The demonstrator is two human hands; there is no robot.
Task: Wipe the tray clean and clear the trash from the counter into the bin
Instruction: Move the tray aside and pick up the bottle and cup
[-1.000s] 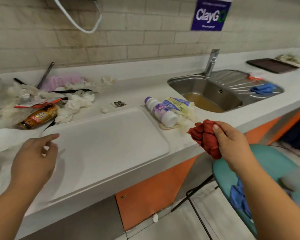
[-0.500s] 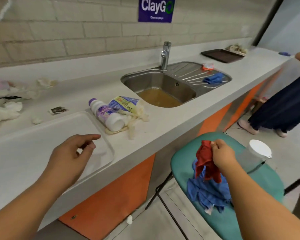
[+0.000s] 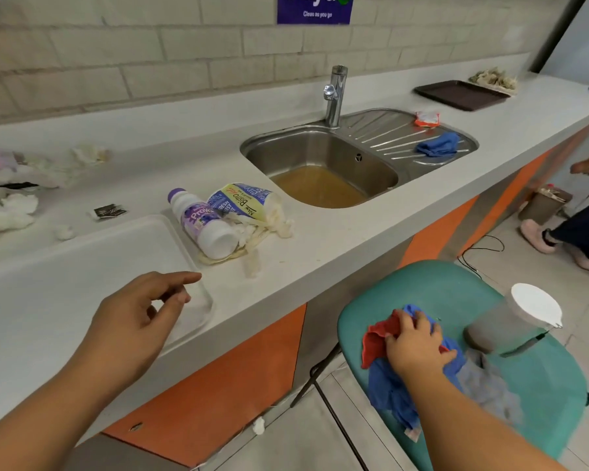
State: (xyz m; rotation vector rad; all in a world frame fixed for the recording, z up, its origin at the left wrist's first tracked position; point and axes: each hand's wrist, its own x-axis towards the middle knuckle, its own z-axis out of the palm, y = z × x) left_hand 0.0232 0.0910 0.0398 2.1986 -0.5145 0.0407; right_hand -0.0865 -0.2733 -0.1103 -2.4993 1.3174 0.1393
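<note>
Nearest you, low on your right, your right hand [image 3: 417,345] lies on the red cloth [image 3: 376,338], which sits on a blue cloth [image 3: 391,389] on the chair [image 3: 439,283]. Its fingers bend down over the fabric, but you cannot tell whether they grip it or only press on it. Your left hand [image 3: 140,311] hovers higher and to the left, above the near right corner of the tray [image 3: 82,266]. It holds nothing; the forefinger reaches forward and the other fingers are loosely curled. Here is what matters: the tray lies up and to the left of the cloth, with its long axis running along the front edge of the surface [image 3: 320,239]. The left hand is the nearer one, but the right hand has the cloth, so wiping would likely mean lifting the cloth from the chair and carrying it leftward across your body. Just past the tray's right rim a bottle [image 3: 204,222] lies on its side, base toward you and cap pointing away to the left, against a crumpled wrapper [image 3: 242,200]. It looks within the left hand's easy reach. Farther left, tissue wads [image 3: 11,209] sit well apart from both hands. The sink [image 3: 323,164] lies beyond.
</note>
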